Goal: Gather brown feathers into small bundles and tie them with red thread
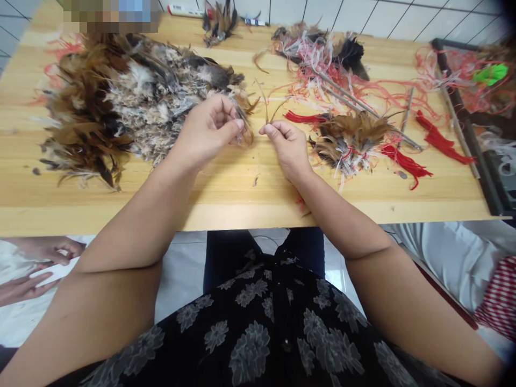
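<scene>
My left hand (212, 126) is closed, thumb against fingers, on a small bunch of brown feathers (246, 129) whose tips stick out to the right. Just across from it, my right hand (288, 145) pinches thin brown feathers (266, 106) that stand up in a narrow V. A small gap separates the two hands. Behind and left of my left hand lies a big heap of grey and brown feathers (153, 102). Beside my right hand is a tied bundle of brown feathers (355, 134) with red strands around it.
The wooden table (250, 209) holds pink and white plastic strings (318, 59), thin rods (363, 105), red tassels (439, 137) and a marker (189, 11). A dark-framed tray (467, 134) stands at right. Another person's hands (44, 269) hold something white at lower left.
</scene>
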Tool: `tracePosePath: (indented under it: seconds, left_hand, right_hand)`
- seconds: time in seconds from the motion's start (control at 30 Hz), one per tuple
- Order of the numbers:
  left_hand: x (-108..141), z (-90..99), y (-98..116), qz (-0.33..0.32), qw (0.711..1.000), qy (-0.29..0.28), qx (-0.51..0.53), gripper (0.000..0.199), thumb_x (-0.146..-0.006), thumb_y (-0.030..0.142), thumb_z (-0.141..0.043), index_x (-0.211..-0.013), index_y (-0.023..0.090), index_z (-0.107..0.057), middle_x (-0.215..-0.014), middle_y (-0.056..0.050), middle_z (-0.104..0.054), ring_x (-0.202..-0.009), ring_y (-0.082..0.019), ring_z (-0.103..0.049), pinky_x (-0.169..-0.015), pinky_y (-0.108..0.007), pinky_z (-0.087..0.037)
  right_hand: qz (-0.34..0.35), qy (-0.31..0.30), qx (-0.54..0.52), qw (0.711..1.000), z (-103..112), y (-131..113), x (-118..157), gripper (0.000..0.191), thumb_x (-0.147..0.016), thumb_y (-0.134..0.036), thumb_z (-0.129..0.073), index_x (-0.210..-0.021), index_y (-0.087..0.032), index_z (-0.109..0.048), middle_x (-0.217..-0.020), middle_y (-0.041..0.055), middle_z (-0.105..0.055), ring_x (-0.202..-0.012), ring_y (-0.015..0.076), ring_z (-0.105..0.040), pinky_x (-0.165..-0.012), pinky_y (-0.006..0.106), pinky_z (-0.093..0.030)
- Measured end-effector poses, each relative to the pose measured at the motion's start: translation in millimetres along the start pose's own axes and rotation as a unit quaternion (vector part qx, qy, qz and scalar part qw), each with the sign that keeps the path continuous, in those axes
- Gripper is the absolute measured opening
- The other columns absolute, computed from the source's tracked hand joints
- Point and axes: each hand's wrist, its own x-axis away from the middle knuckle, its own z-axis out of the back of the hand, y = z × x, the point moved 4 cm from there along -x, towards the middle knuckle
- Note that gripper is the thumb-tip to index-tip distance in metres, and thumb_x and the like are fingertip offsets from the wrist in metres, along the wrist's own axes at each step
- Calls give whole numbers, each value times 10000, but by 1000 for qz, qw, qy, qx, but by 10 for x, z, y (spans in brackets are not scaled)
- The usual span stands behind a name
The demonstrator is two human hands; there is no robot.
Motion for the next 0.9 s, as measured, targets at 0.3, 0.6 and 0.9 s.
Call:
tracePosePath:
  seconds: [0.3, 0.6, 0.9]
  left_hand:
    - [123, -200, 192, 41, 998, -27, -30, 484, -1049, 670, -927, -1012, 285, -636, -910, -32, -732, -886, -271, -754, -827, -451, -643]
    - [69, -204, 69, 37, 999, -15, -30, 621, -935, 815, -983, -1069, 297, -669, -876, -32, -667, -785, -269, -693, -738, -473, -590]
    - [70, 88, 8, 49, 998, -32, -35, 540, -956, 711, -991, -1213, 311, -735, -811, -29, -674, -937, -351, -775, -883, -553, -657]
  right_hand:
    - [-20, -1, -2, 1000, -72, 14, 5, 551, -982, -784, -882, -950, -233, -867, -1054, 38, -859, -1120, 218, -803, -1174, 417, -642]
    - [-30, -27, 50, 998, -76, -24, -7, 465, -932, -640, -997, -883, -237, -770, -1041, 34, -803, -1126, 234, -776, -1217, 448, -647]
    - [-32, -56, 33, 997, -107, 4, 1, 349, -1088, -492, -870, -893, -230, -747, -1011, 12, -784, -1092, 202, -755, -1200, 428, -643]
